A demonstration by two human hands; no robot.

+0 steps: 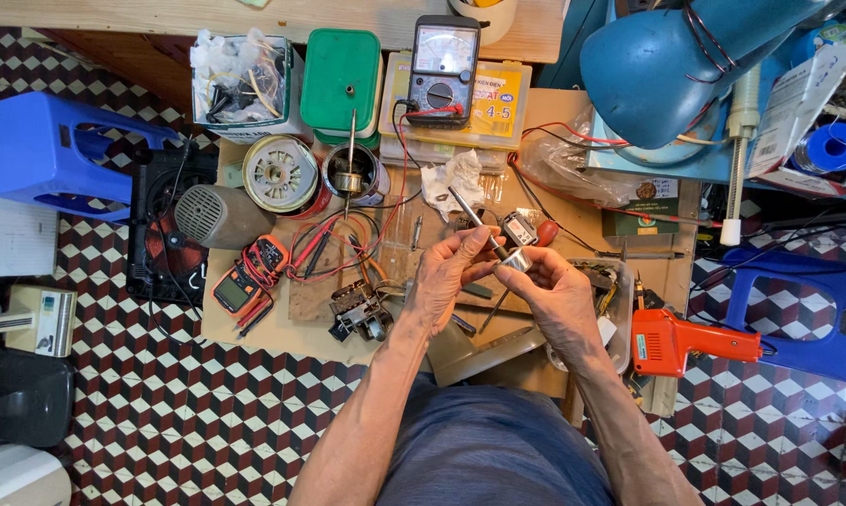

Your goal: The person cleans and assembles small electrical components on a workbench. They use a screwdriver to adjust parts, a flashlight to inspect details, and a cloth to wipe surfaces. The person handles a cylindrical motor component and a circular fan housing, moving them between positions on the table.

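Small shiny metal cylinder (514, 261), pinched by right hand (556, 298), left hand (445, 281) gripping slim steel rod (474, 222)

small silver metal cylinder (515, 261), slim rod (470, 217) tilted

A low wooden workbench (620, 225) is standing on a red, black and white cube-patterned tile floor (189, 422). Blue plastic stools (39, 155) are flanking the workbench, and a blue lamp (667, 66) is hanging over its far right corner.

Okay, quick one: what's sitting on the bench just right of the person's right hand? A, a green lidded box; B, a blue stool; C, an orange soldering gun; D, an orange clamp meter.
C: the orange soldering gun lies at the bench's right edge, just beyond the right hand.
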